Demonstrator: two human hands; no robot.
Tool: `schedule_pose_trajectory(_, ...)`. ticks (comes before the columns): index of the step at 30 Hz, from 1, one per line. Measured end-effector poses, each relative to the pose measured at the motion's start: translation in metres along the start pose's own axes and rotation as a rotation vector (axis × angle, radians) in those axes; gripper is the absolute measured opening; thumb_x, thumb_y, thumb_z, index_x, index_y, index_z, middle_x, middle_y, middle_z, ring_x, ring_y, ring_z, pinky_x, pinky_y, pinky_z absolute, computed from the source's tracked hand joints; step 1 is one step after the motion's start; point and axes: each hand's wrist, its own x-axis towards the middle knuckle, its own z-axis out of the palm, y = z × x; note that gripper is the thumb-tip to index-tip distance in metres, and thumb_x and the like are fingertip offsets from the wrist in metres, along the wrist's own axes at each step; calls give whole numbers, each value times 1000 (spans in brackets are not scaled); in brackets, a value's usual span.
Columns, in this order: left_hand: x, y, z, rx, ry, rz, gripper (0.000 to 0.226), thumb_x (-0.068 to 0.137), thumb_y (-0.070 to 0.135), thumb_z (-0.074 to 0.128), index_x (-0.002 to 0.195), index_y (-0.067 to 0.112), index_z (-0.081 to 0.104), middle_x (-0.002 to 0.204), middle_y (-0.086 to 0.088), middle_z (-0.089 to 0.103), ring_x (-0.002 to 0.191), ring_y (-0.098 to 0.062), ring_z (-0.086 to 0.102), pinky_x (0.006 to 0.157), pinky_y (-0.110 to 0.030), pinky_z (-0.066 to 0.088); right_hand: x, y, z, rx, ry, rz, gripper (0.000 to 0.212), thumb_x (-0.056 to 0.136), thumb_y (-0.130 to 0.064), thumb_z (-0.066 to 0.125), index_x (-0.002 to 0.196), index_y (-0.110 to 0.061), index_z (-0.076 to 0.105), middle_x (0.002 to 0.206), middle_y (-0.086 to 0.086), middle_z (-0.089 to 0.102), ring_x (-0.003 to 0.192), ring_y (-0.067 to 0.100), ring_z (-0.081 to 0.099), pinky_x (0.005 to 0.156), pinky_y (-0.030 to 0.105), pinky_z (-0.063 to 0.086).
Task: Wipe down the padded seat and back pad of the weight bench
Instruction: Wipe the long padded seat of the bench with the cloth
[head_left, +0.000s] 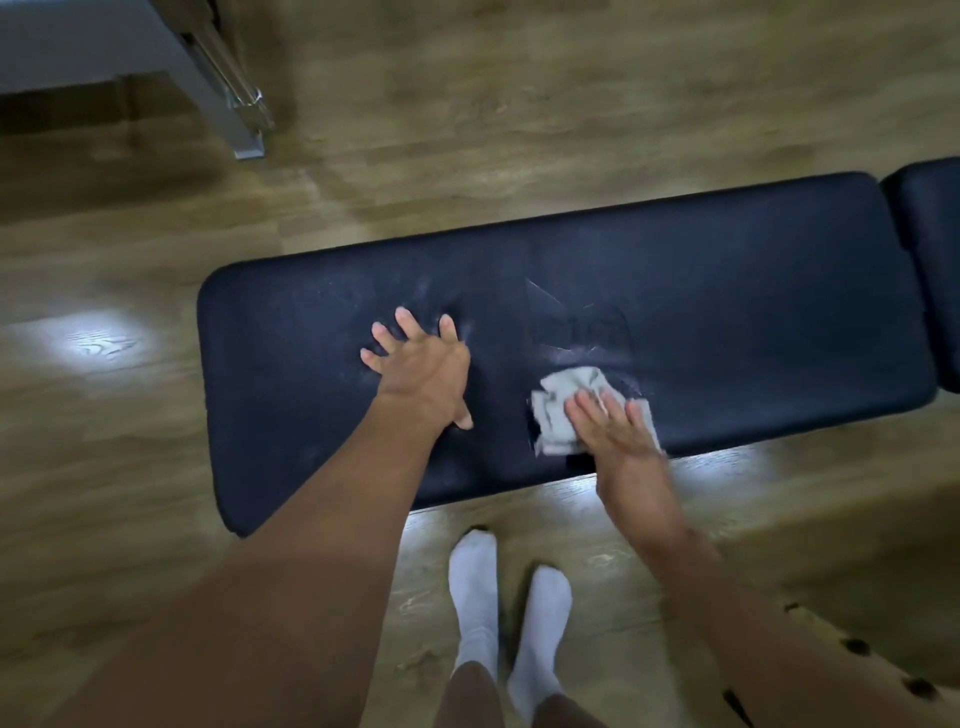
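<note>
While we lean over the long pad (675, 291), our right hand (618, 431) lies flat, fingers spread, and presses a grey cloth (566, 410) on the near edge, about the middle. Our left hand (421, 364) is open and holds nothing; it rests on the pad, to the left. We judge the wiping is in progress: pale smears show near both hands. The second pad (930, 270), at the right edge, seems not yet wiped.
</note>
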Motion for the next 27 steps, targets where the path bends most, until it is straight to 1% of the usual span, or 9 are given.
schedule_pose_trajectory(5,5,-1,1,7,-7,-14,131,61,38,88,151,13,-4,150,-37,-8,135,-61,0,107,-70,16,169,0,-41,-76,58,85,60,70,13,42,126,-9,45,135,7,47,124,31,41,105,43,27)
schedule_pose_trajectory(8,5,0,-1,-3,-19,-35,131,62,36,88,151,14,-5,151,-35,-12,137,-60,-3,108,-69,14,205,1,-49,-84,104,75,53,70,13,44,117,-11,45,131,5,46,122,27,41,104,40,30)
schedule_pose_trajectory(12,-1,5,-7,39,-39,-38,126,62,38,88,151,12,2,152,-35,-5,137,-59,2,108,-67,20,117,17,-29,-111,73,-16,59,80,11,38,137,-6,38,146,10,40,133,31,36,108,42,24)
schedule_pose_trajectory(15,2,20,-20,66,8,-21,103,66,40,85,145,8,27,152,-31,15,140,-52,14,106,-61,32,15,32,-15,-29,39,-13,70,74,22,39,140,-3,41,148,11,41,139,34,32,114,50,26)
schedule_pose_trajectory(16,4,27,-23,56,43,-7,100,67,40,84,145,9,28,153,-30,15,141,-49,14,105,-59,34,-10,36,-12,-17,19,-7,73,72,23,36,139,-4,43,147,10,42,139,32,31,114,50,26)
schedule_pose_trajectory(18,11,43,-24,12,77,43,112,69,38,84,151,14,12,156,-28,2,143,-47,8,105,-58,34,-29,42,-11,33,-36,11,72,73,20,26,137,-5,47,144,9,46,137,31,34,113,52,28)
schedule_pose_trajectory(20,17,58,-19,-10,59,66,123,67,33,85,152,18,-3,154,-31,-10,142,-51,-1,105,-59,32,1,42,-20,38,-50,16,69,75,16,28,139,-6,44,146,8,44,139,31,35,114,51,27)
schedule_pose_trajectory(24,29,70,-13,-9,35,1,131,60,25,90,152,15,-4,150,-37,-12,138,-58,-3,105,-66,28,132,49,-43,-86,-1,10,63,81,9,30,141,-10,34,150,6,34,138,29,29,116,42,15)
schedule_pose_trajectory(27,32,68,-16,-10,37,-4,133,59,27,90,151,15,-5,150,-37,-13,138,-57,-3,105,-66,29,199,51,-64,-94,51,12,51,73,14,37,117,-10,46,129,5,47,126,28,39,106,39,27)
